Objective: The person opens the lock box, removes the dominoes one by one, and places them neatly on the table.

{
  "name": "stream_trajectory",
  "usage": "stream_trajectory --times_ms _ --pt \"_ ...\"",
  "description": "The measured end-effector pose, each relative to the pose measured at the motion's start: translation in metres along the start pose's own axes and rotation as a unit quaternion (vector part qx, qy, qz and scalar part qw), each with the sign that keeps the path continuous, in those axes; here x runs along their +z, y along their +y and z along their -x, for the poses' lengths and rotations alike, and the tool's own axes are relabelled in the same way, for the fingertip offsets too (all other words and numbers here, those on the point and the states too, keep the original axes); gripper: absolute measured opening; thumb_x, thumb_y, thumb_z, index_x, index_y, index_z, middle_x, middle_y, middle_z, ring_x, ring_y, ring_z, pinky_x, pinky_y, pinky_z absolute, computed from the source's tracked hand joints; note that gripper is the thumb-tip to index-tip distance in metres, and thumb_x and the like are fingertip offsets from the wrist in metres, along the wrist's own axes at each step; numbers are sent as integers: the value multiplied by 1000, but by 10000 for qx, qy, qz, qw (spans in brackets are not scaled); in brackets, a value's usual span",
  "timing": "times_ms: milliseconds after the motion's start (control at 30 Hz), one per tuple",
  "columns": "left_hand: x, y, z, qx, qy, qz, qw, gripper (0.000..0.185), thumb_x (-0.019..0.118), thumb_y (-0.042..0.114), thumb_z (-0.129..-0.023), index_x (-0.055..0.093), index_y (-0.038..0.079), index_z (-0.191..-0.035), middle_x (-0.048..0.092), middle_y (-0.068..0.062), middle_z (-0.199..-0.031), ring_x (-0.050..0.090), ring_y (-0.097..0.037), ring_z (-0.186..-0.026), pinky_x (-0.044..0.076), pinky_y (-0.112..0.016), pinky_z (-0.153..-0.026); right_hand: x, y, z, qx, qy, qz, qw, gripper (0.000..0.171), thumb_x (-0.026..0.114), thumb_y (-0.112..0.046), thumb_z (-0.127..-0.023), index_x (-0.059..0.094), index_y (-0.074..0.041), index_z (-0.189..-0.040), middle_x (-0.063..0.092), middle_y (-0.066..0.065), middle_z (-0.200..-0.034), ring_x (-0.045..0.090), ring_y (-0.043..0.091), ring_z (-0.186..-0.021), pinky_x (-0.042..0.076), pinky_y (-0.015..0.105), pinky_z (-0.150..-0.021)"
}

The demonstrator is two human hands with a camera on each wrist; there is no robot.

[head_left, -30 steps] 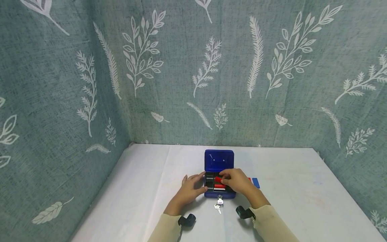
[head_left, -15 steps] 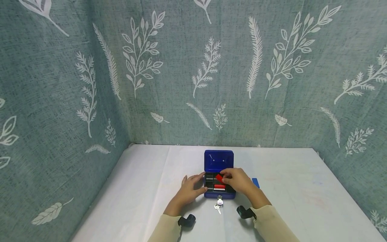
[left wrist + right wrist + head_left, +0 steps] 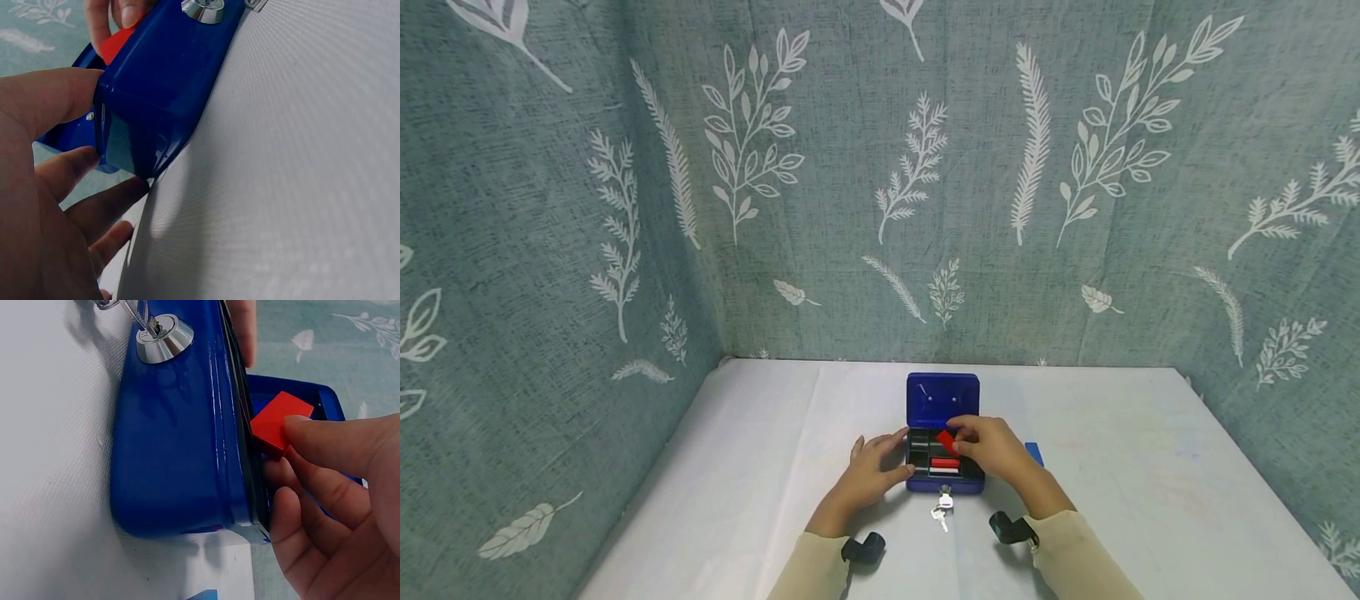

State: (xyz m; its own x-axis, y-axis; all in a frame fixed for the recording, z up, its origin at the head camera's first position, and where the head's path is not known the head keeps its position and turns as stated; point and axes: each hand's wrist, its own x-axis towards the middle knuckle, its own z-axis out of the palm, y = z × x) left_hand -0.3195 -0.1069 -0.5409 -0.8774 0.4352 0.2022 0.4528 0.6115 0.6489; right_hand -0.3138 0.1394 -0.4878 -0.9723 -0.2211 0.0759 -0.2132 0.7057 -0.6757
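Observation:
A blue cash box (image 3: 945, 485) stands on the table with its lid (image 3: 943, 400) raised and a black compartment tray inside. My right hand (image 3: 992, 442) pinches a red rectangular block (image 3: 281, 424) between thumb and fingers, tilted over the tray's middle compartment. Another red piece (image 3: 944, 462) and a white piece (image 3: 943, 470) lie in the tray in front of it. At the box's left end, my left hand (image 3: 868, 475) rests with its thumb on the front rim corner and its fingers spread against the side. Keys (image 3: 940, 517) hang from the front lock (image 3: 165, 339).
A blue flat piece (image 3: 1034, 453) lies on the white-covered table (image 3: 1120, 467) right of the box, partly behind my right wrist. Leaf-patterned green cloth (image 3: 850, 208) hangs behind and at both sides.
My right hand has turned the red block steeper and shifted slightly right over the tray. A red piece beside the blue one has gone out of sight behind the right wrist. My left hand stays put.

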Motion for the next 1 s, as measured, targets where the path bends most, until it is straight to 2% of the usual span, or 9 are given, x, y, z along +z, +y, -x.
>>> stream_trajectory --times_ms 667,1000 --pt "3 -4 -2 121 84 -95 9998 64 62 43 -89 47 17 -146 61 -5 -131 45 -30 -129 6 -63 -111 -6 2 3 182 152 -281 9993 35 71 -8 -87 68 -12 -122 68 -1 -94 63 16 -88 55 40 -81" --pt "2 -3 -1 4 22 -115 9999 65 62 43 -88 47 18 -146 60 -5 -132 43 -30 -131 5 -61 -112 -7 8 3 296 168 -343 9988 36 72 -7 -87 67 -11 -122 69 0 -96 64 16 -87 56 36 -76"
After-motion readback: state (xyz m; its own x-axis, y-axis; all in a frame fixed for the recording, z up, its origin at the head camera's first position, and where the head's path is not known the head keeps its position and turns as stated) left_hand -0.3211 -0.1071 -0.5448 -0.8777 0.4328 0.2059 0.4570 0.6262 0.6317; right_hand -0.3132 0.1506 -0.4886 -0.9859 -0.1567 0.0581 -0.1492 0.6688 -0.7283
